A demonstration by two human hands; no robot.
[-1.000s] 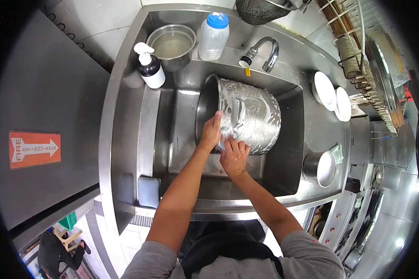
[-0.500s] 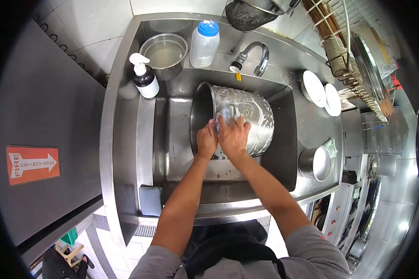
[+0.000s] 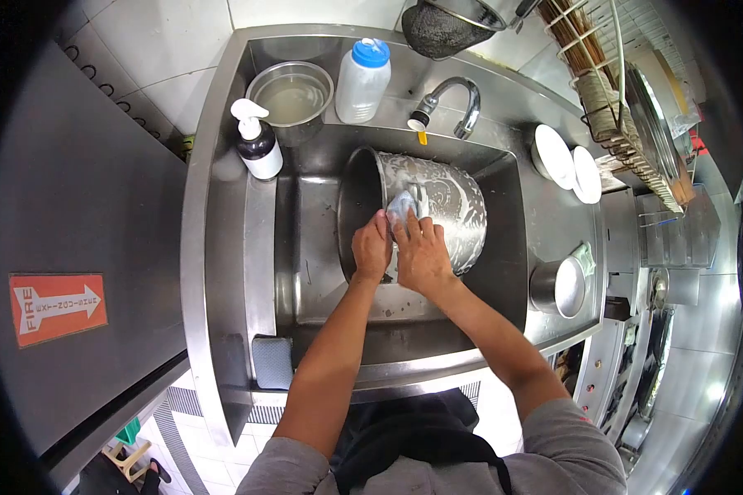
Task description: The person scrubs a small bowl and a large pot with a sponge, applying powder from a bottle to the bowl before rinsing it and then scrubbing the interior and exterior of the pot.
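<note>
A large metal stockpot [image 3: 452,202] lies on its side in the sink basin [image 3: 309,285], its mouth turned left and its outer wall streaked with white suds. My left hand [image 3: 372,249] is closed on the pot's rim at the near side. Against the outside wall, close to the rim and the pot's side handle [image 3: 423,200], my right hand [image 3: 425,256] presses a pale bluish-white scrubbing cloth [image 3: 402,205] under its fingertips. The fingers partly cover the cloth, so its full shape is hidden.
Behind the basin stand a metal pot of cloudy water [image 3: 293,97], a blue-capped bottle [image 3: 363,82] and the faucet [image 3: 462,107]. A pump bottle [image 3: 258,148] and sponge [image 3: 272,361] are left. White bowls [image 3: 555,157] and a small pot [image 3: 563,287] sit right.
My right hand has shifted slightly right and down along the pot wall, and the cloth shows more clearly beyond its fingertips. The left hand stays at the rim; the pot keeps its place.
</note>
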